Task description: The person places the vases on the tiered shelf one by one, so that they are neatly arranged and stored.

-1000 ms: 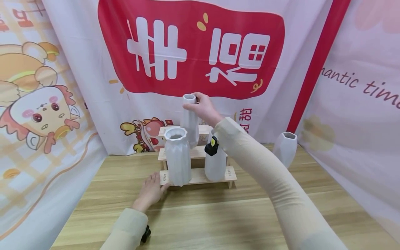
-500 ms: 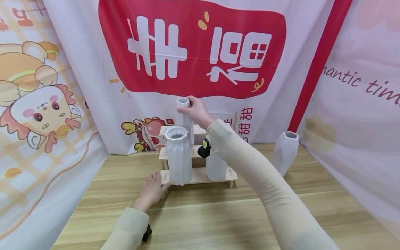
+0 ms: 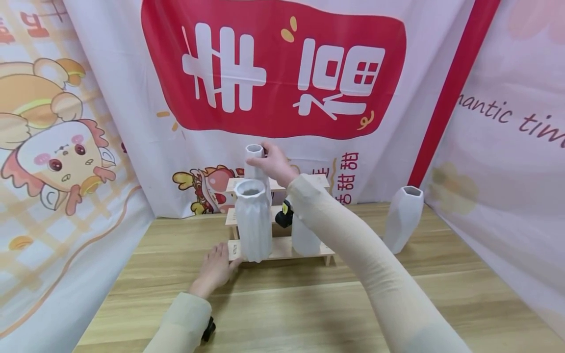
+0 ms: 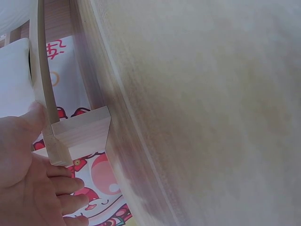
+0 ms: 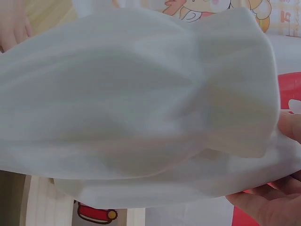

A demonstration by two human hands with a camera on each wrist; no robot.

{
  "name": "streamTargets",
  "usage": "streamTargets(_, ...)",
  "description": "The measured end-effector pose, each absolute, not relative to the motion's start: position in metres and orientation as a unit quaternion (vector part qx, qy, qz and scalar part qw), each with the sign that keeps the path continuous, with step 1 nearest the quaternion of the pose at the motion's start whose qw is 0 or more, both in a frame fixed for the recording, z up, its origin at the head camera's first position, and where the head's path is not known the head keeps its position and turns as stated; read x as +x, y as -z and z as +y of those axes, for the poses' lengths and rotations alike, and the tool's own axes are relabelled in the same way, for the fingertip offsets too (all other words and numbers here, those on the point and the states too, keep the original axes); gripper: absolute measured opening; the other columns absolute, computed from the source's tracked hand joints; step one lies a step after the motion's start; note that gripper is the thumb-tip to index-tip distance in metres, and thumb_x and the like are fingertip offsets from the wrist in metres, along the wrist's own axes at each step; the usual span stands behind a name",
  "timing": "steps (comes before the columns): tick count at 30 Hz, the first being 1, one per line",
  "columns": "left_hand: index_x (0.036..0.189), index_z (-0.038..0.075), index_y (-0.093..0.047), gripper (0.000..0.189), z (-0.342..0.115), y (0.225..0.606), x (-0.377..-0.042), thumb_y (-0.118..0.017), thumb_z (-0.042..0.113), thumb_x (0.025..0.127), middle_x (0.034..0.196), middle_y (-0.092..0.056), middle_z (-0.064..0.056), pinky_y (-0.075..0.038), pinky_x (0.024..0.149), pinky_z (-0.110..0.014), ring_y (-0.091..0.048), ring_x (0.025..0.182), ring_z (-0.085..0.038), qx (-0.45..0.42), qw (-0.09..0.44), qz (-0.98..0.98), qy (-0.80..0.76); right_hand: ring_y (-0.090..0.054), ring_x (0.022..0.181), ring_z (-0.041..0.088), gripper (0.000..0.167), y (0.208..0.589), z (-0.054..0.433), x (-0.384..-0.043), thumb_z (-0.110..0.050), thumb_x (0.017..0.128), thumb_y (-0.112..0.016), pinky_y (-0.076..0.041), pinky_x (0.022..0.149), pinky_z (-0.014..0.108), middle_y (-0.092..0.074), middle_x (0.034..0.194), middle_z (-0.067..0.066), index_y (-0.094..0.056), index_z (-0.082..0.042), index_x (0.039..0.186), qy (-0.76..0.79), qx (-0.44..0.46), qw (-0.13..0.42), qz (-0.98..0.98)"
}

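- Right hand (image 3: pixel 278 164): thumb and fingers grasp the neck of a slim white vase (image 3: pixel 254 169), just below its rim.
- Slim white vase: held roughly upright at the stand's upper tiers; its base is hidden, so contact with a shelf cannot be told.
- Left hand (image 3: pixel 215 269): fingers relaxed and extended beside the left end of the lowest shelf (image 3: pixel 282 250), the thumb touching its front edge.
- Fluted white vase (image 3: pixel 253 225): upright on the left part of that shelf, in front of the slim one and partly covering it.
- Third white vase (image 3: pixel 305 240): on the right part of the same shelf, its upper portion behind the right sleeve (image 3: pixel 353 245).
- Wooden stand (image 3: pixel 232 215): three stepped tiers on a wood-grain table (image 3: pixel 273 318).
- Faceted white vase (image 3: pixel 403 218): on the table, to the right, apart from the stand.
- Backdrop (image 3: pixel 282 98): white cloth with a red panel bearing large white characters, turned sideways.
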State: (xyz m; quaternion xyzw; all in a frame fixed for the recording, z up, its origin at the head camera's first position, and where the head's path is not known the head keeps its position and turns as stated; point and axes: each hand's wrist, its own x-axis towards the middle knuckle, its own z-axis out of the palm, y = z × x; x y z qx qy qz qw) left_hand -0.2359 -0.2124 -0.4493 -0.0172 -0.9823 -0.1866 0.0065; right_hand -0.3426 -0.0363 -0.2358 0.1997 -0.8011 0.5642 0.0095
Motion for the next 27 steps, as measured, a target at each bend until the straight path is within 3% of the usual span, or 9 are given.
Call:
streamTargets(11,0.137,-0.018,-0.016,0.073,-0.2107,0.4473,-0.2343,-0.045,0.035,0.097,0.140,-0.019,-0.037,-0.012,0.105,-0.057,-0.017,0.129,-0.050,-0.019,0.011,-0.981,0.191,-0.054,0.099,0.019,0.038,0.2391,-0.0355,-0.3478,-0.019,0.085,-0.067,-0.046,0.088,0.037,-0.057,0.113,0.003,-0.052,-0.010,0.119,-0.561,0.207,0.009,-0.802)
streamTargets(27,0.137,-0.018,-0.016,0.075,-0.2119,0.4502,-0.2349,-0.047,0.036,0.096,0.139,-0.022,-0.037,-0.013,0.105,-0.057,-0.019,0.128,-0.050,-0.019,0.018,-0.981,0.190,-0.051,0.104,0.021,0.046,0.2381,-0.0328,-0.3489,-0.024,0.086,-0.065,-0.044,0.091,0.040,-0.053,0.121,0.005,-0.047,-0.011,0.126,-0.541,0.213,-0.035,-0.813)
